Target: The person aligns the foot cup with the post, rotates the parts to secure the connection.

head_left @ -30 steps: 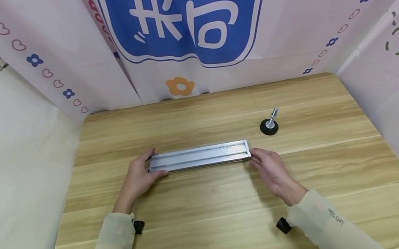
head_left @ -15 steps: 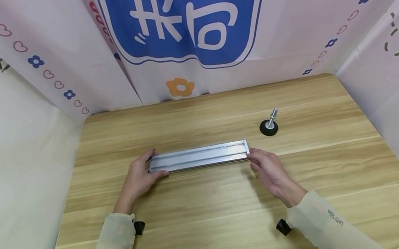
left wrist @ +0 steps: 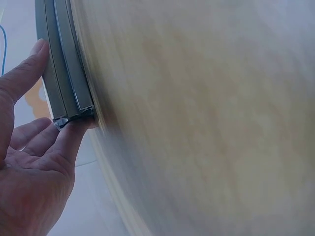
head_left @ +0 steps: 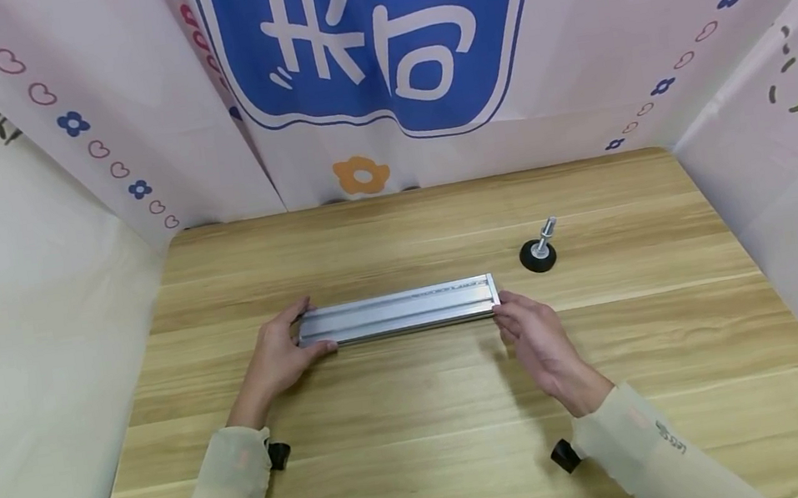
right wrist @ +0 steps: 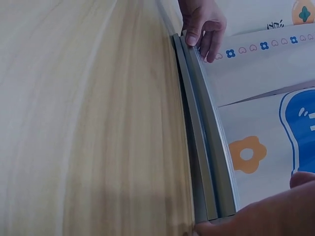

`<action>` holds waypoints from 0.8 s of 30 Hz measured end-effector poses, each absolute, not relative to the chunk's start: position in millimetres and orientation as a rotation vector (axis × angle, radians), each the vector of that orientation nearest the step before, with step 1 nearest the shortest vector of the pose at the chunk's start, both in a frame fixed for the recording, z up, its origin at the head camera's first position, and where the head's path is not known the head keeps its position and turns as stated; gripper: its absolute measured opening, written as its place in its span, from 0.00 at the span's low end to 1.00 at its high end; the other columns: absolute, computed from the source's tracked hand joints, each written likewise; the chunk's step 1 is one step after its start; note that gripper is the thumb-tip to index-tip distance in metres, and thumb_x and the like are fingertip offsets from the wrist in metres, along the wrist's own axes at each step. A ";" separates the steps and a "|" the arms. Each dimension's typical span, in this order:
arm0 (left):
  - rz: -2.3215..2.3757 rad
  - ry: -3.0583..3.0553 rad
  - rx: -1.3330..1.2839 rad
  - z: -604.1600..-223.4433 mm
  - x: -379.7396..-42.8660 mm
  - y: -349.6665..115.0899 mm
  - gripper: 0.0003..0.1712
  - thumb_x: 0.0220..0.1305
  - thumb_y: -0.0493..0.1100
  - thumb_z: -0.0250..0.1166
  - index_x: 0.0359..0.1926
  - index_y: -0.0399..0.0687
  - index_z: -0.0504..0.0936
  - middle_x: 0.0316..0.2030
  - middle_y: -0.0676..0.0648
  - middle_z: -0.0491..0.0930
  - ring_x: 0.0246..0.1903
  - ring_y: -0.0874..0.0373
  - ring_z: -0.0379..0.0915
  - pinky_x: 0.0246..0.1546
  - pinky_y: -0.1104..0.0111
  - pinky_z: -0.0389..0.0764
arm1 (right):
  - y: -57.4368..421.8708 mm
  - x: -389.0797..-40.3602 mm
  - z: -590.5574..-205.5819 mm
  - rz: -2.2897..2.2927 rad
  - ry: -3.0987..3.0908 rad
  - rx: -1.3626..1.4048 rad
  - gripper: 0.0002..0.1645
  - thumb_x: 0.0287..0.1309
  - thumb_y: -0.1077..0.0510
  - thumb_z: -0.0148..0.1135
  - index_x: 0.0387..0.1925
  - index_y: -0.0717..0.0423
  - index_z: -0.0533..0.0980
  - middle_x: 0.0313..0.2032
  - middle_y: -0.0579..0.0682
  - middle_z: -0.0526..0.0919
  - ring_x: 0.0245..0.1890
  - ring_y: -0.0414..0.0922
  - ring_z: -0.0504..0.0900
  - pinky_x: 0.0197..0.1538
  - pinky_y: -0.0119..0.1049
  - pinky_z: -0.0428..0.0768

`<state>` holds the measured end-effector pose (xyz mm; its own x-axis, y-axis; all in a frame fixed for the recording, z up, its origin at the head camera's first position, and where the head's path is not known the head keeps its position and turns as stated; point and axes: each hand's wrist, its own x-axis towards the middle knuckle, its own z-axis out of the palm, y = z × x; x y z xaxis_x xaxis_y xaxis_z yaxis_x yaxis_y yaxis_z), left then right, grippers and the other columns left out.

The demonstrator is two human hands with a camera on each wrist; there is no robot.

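Note:
A long silver aluminium profile (head_left: 400,313) with lengthwise grooves lies crosswise at mid-table in the head view. My left hand (head_left: 278,354) grips its left end, thumb on the near edge and fingers round the far side. In the left wrist view, a finger of that hand (left wrist: 39,177) lies against the profile's (left wrist: 59,64) end face. At the other end, my right hand (head_left: 543,343) pinches the near right corner. The right wrist view shows a dark gap under the profile (right wrist: 209,128) near the right hand (right wrist: 275,209), so this end looks slightly raised.
A levelling foot (head_left: 538,254) with a round black base and a tilted metal stud stands beyond my right hand. The wood-grain table (head_left: 408,433) ends at a printed cloth (head_left: 543,137) at the back. Pale cloth hangs at both sides.
The profile's right end has shifted slightly up and away from me in the head view. My right fingers have moved from the end face onto its near corner. My left hand stays put.

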<state>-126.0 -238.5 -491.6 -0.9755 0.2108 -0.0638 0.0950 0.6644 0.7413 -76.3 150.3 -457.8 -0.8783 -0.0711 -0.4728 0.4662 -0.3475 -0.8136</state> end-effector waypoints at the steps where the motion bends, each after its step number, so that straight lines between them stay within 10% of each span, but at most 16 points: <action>1: 1.205 2.733 0.254 -491.5 -126.2 -238.5 0.53 0.59 0.44 0.81 0.78 0.32 0.62 0.71 0.34 0.74 0.74 0.36 0.65 0.66 0.43 0.81 | 150.3 -76.4 -458.1 -2.288 1.541 0.521 0.41 0.77 0.63 0.50 0.81 0.70 0.45 0.81 0.65 0.54 0.83 0.57 0.51 0.90 0.51 0.41; 20: 1.229 2.704 0.247 -492.9 -125.7 -238.9 0.54 0.59 0.42 0.80 0.79 0.32 0.60 0.71 0.34 0.73 0.75 0.36 0.64 0.67 0.44 0.81 | 139.8 -78.7 -465.9 -2.454 1.422 0.734 0.38 0.77 0.68 0.47 0.79 0.74 0.46 0.60 0.56 0.69 0.59 0.43 0.73 0.85 0.40 0.62; 24: 1.227 2.706 0.250 -492.8 -125.1 -239.8 0.54 0.59 0.42 0.81 0.79 0.32 0.61 0.71 0.34 0.73 0.76 0.36 0.63 0.68 0.44 0.80 | 139.7 -80.8 -466.0 -2.451 1.397 0.747 0.40 0.77 0.68 0.48 0.80 0.74 0.42 0.69 0.65 0.65 0.69 0.49 0.71 0.86 0.39 0.61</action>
<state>-125.1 -239.8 -492.8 -0.9733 0.2166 -0.0762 0.0853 0.6493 0.7557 -80.8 139.7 -466.0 -0.8458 0.0563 -0.5306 0.4277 -0.5230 -0.7372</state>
